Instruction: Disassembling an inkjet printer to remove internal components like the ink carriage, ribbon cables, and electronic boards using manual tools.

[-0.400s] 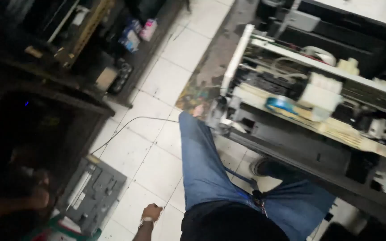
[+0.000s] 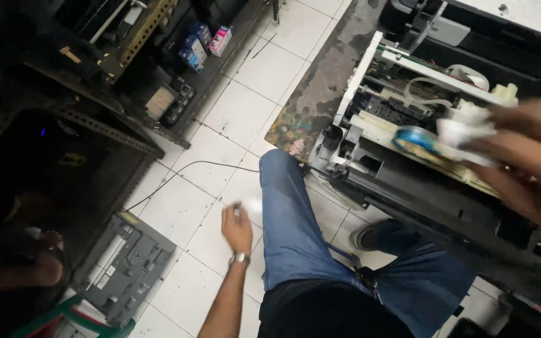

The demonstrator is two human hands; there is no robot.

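The opened printer point(image 2: 408, 125) runs lengthwise toward the upper right of the frame. The right hand point(image 2: 527, 163), blurred at right, pinches a white wad point(image 2: 464, 128) over it. The left hand point(image 2: 237, 226) hangs lower centre over floor tiles point(image 2: 239, 106), fingers loosely curled, holding nothing.

grey panel point(image 2: 129, 266), ink boxes point(image 2: 205, 42), black cable point(image 2: 186, 169)

Small blue boxes point(image 2: 193, 51) and a pink-white box point(image 2: 220, 39) stand on the dark low shelf point(image 2: 220, 78).
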